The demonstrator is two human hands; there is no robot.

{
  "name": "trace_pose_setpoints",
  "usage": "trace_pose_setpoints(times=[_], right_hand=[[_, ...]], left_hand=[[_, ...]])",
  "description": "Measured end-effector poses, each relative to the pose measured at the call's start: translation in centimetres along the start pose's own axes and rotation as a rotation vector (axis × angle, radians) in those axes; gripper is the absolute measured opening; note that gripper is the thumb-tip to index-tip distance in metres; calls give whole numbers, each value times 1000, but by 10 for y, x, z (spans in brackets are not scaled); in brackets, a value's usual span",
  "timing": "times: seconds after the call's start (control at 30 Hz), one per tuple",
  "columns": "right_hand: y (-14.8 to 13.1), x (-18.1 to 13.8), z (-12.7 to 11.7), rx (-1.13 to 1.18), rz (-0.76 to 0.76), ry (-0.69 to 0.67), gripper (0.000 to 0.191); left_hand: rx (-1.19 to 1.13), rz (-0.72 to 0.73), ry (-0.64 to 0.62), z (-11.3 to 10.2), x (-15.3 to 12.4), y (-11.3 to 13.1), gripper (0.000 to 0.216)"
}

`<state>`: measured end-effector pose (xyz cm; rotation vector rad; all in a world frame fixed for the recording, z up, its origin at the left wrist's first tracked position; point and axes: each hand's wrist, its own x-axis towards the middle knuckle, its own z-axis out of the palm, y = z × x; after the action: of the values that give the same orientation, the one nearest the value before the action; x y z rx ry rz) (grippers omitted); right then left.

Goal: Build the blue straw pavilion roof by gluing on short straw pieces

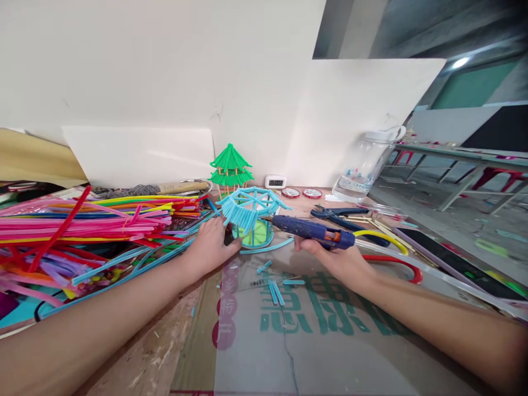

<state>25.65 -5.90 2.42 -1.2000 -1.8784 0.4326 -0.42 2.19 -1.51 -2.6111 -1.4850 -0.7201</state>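
Observation:
My right hand (336, 258) is closed round a blue glue gun (313, 230) whose nozzle points left at a small light-blue straw pavilion (249, 214) with a green base. My left hand (212, 245) rests against the pavilion's left side, fingers curled onto its base. A few cut light-blue straw pieces (275, 287) lie on the printed sheet (309, 341) just in front of the pavilion.
A big heap of coloured straws (82, 231) fills the left. Behind stand a finished green straw pavilion (230, 168), a small digital clock (275, 182), two red lids (301, 193) and a clear jar (365, 165). Pliers (342, 214) and a phone (454, 261) lie right.

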Motion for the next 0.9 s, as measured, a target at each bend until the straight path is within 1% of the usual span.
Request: trace_pose_setpoints(times=[0.2, 0.3, 0.4, 0.5, 0.57, 0.7, 0.77, 0.9], right_hand=[[-2, 1, 2, 43, 6, -27, 20], [-1, 1, 4, 61, 23, -31, 25], [2, 0, 6, 47, 46, 23, 32], [5, 0, 8, 31, 51, 71, 29], [5, 0, 9, 27, 44, 58, 26], [2, 1, 8, 23, -10, 26, 33], [1, 2, 7, 24, -33, 16, 33], [4, 1, 7, 11, -22, 20, 32]], left_hand=[[-27, 4, -8, -1, 0, 1, 31], [-28, 1, -4, -1, 0, 1, 31], [-30, 5, 5, -1, 0, 1, 30], [-23, 12, 20, 0, 0, 0, 30], [-14, 17, 23, 1, 0, 0, 29], [-5, 36, 28, 1, -1, -1, 28], [-4, 44, 32, 1, -1, -1, 29], [-6, 37, 23, 1, -1, -1, 28]])
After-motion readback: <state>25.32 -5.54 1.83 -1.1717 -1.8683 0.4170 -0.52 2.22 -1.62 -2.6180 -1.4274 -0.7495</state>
